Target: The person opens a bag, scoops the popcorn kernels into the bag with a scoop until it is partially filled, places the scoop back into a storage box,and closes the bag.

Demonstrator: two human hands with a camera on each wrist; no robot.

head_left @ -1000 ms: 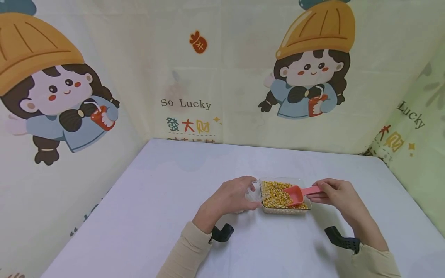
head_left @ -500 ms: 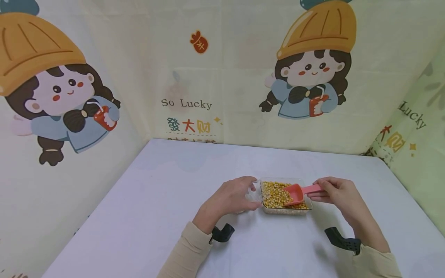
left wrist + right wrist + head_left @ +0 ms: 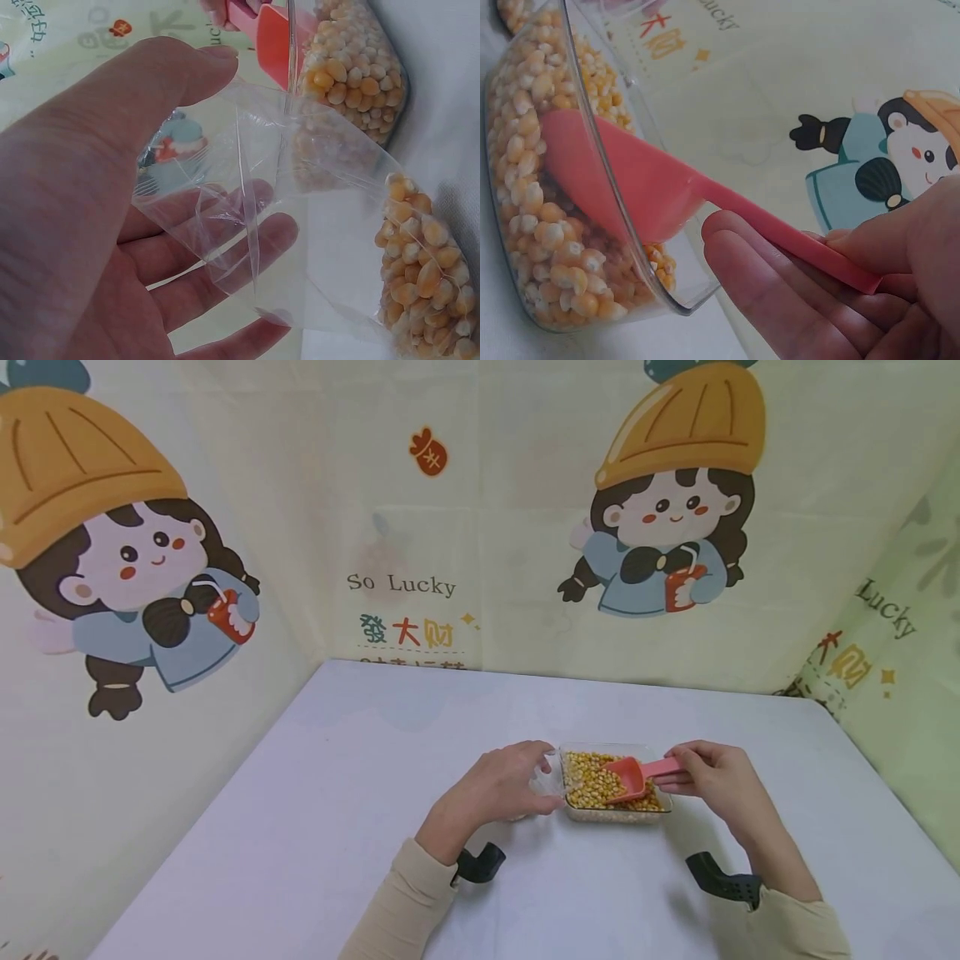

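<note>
My right hand (image 3: 716, 775) pinches the handle of a pink scoop (image 3: 628, 778) between thumb and fingers. The scoop's bowl is sunk into yellow corn kernels (image 3: 588, 779) inside a clear rectangular container (image 3: 682, 306), as the right wrist view shows through the wall. At the container's left end, my left hand (image 3: 510, 781) holds the mouth of a clear plastic bag (image 3: 259, 157), thumb at the top and fingers spread along the film. Kernels (image 3: 424, 274) fill the lower end of the bag, which rests on the table beside the container.
The white table (image 3: 352, 802) extends left and in front of the container. Its back edge meets a cartoon-printed cloth backdrop (image 3: 525, 527), and similar cloth hangs at both sides. Dark wrist mounts (image 3: 482, 862) sit at both cuffs.
My right hand has shifted slightly left, pushing the scoop farther into the kernels. The left hand and the bag have stayed in place.
</note>
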